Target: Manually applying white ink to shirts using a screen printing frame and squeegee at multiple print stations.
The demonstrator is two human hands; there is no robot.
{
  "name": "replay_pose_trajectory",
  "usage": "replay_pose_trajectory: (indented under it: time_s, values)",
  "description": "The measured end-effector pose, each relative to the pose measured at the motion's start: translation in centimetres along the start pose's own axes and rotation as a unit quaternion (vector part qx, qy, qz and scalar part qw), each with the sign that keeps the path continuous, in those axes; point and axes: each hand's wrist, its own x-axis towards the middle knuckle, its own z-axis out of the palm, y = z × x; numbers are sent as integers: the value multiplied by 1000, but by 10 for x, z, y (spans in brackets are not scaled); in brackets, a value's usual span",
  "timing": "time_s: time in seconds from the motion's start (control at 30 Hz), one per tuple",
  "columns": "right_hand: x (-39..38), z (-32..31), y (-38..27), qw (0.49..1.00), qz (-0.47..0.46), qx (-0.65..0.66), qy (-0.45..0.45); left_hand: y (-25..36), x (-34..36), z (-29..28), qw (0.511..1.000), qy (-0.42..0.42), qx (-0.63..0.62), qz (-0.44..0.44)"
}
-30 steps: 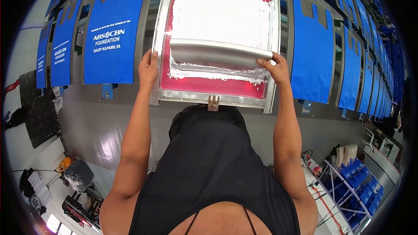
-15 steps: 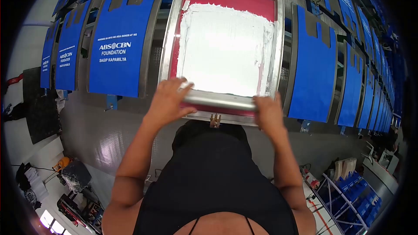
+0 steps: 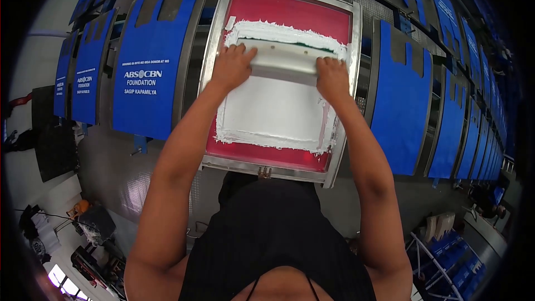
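evidently the squeegee lay across the far end of the red screen, its blade down in the white ink, likely so that both ends pressed evenly. the left hand was clamped over its left end and the right hand over its right end, the bar spanning between them. blue bags lay flat beside the screen's metal frame on either side.
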Motion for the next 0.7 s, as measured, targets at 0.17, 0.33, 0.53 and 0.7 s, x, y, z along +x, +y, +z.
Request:
replay_pose_trajectory:
  time_s: [0.17,0.33,0.53,0.7]
  values:
    - [-56,-31,-29,990,10,81,-114,38,-58,-39,985,-162,-27,-46]
    - [-130,-108,-71,971,23,138,-193,87,-126,-114,973,-215,-75,-45]
    - [-149,-99,-92,952,82,149,-255,104,-151,-94,972,-186,-129,-61]
    - [-178,-87,-102,955,88,162,-232,114,-186,-81,984,-137,-97,-51]
